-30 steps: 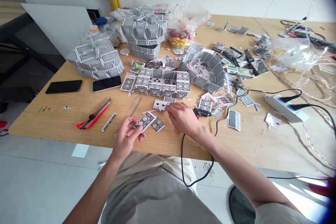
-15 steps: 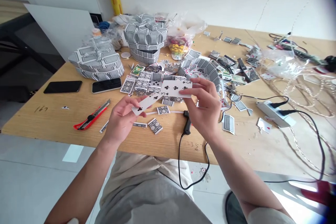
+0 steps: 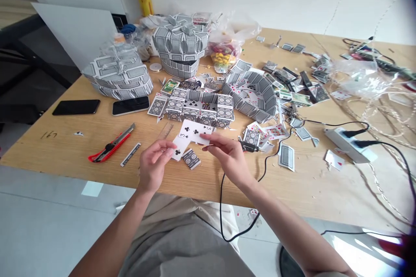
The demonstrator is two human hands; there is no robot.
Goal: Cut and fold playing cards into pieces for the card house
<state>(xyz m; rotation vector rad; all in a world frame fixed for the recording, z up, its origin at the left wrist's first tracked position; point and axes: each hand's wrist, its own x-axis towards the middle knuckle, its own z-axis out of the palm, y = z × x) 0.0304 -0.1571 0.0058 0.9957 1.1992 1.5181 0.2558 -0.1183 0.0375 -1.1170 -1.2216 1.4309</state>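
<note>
Two white playing cards with black clubs overlap at an angle between my hands, low over the table's front. My left hand (image 3: 155, 165) pinches the lower-left playing card (image 3: 177, 152) by its edge. The upper card, a three of clubs (image 3: 191, 131), is gripped at its right end between the thumb and fingers of my right hand (image 3: 225, 156). Just beyond them sits a rectangular box built of folded cards (image 3: 199, 108). Below the held cards lies a small folded card (image 3: 191, 159). Whether the two cards are joined, I cannot tell.
A red utility knife (image 3: 112, 143) and two phones (image 3: 130, 106) lie to the left. Behind stand card-built containers (image 3: 180, 47) and an open card bowl (image 3: 256, 99). A power strip (image 3: 346, 143) with black cables and a black-handled tool (image 3: 249, 146) are on the right.
Both hands have come down and nearer with the cards, the right one also leftward. The card box behind is now uncovered. The black-handled tool lies at a different angle.
</note>
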